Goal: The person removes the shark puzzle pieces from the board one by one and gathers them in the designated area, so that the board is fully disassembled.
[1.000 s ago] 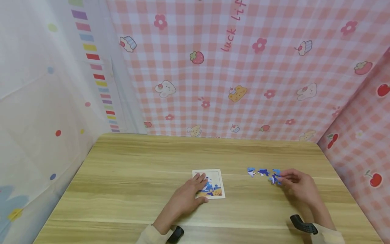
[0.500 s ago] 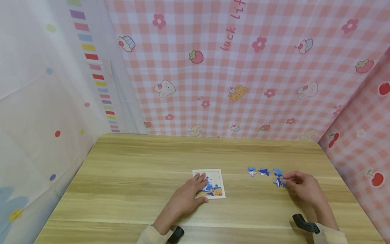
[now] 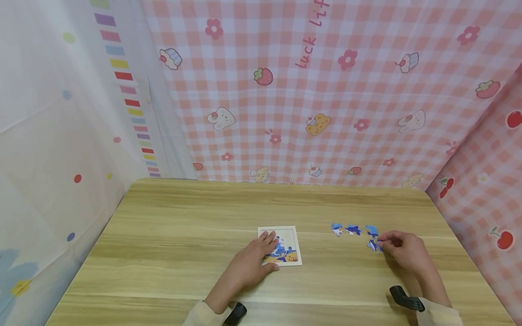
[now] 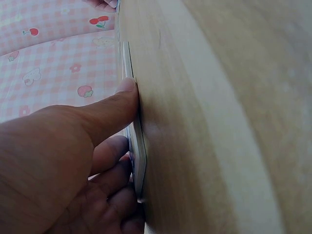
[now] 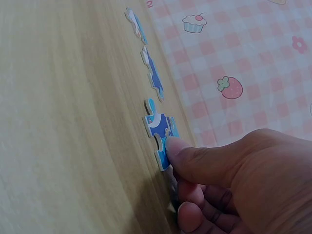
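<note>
A small square jigsaw board [image 3: 287, 233] with a pale frame and a partly filled blue and orange picture lies on the table. My left hand [image 3: 250, 265] rests on its left side, fingers stretched over the picture, the thumb [image 4: 114, 105] along its near edge. To the right, my right hand [image 3: 409, 251] pinches a blue and white jigsaw piece [image 5: 158, 126] between thumb and fingers, low over the table. Just beyond that piece lies a light-blue jigsaw piece [image 3: 371, 230]. Two more loose pieces, a blue-white one [image 3: 336, 229] and a dark-blue one [image 3: 353, 230], lie further left.
The wooden table [image 3: 183, 235] reaches back to a pink checked cloth [image 3: 244, 99] hanging behind it. A white dotted cloth [image 3: 49, 149] hangs at the left, and a cherry-print cloth [image 3: 481, 217] at the right. Black straps sit at both wrists.
My right hand has shifted slightly right and nearer with the pinched piece, drawing it away from the light-blue piece. The left hand stays on the board.
</note>
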Motion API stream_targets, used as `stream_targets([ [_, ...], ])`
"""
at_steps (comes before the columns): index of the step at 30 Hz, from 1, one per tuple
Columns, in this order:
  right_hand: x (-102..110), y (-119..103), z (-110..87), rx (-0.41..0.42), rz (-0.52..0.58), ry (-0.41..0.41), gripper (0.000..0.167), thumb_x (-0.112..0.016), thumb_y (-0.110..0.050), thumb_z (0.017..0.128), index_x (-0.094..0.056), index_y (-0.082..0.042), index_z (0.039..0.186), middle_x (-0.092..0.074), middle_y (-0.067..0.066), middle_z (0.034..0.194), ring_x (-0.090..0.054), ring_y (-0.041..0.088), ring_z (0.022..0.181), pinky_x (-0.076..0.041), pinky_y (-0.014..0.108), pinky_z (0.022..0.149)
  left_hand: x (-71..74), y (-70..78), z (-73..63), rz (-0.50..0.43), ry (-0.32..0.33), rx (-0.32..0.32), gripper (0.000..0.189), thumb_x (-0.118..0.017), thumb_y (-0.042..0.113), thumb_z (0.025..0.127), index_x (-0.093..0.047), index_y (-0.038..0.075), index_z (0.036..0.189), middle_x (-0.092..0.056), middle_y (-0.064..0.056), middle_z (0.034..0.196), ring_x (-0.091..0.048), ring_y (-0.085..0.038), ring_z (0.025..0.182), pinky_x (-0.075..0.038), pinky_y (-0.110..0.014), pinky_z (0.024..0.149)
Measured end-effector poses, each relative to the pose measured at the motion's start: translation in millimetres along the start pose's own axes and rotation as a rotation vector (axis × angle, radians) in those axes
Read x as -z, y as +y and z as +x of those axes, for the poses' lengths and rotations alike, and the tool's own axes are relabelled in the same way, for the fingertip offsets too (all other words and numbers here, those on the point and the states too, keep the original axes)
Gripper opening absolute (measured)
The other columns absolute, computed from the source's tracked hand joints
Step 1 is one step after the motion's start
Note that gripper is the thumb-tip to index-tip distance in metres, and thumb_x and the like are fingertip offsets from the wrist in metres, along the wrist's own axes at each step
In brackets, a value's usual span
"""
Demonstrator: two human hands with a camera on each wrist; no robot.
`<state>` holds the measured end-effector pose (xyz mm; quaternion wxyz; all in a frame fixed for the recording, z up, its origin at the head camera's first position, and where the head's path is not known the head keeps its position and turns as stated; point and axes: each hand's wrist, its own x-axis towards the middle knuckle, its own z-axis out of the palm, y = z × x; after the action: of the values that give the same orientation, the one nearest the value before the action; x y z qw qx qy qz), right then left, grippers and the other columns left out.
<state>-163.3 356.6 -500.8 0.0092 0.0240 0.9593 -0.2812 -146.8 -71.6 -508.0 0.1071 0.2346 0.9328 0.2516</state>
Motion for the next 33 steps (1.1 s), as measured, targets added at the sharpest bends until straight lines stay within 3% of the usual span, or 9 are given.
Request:
stream_targets([
  [33,-2.1,3.7,0.4,0.015,-0.007,0.043,0.014,-0.073,-0.019,0.096,-0.077,-0.006,0.101,-0.074,0.004,0.086,-0.056,0.012,0.074,-0.043,0.021,0.059,1.0,1.6,-0.8,0.001,0.023,-0.022,0.067,-0.072,0.035,0.095,-0.048,0.009,0.153,-0.037,-0.006,0.166,-0.032,-0.031,0.155,-0.036,-0.052,0.123],
])
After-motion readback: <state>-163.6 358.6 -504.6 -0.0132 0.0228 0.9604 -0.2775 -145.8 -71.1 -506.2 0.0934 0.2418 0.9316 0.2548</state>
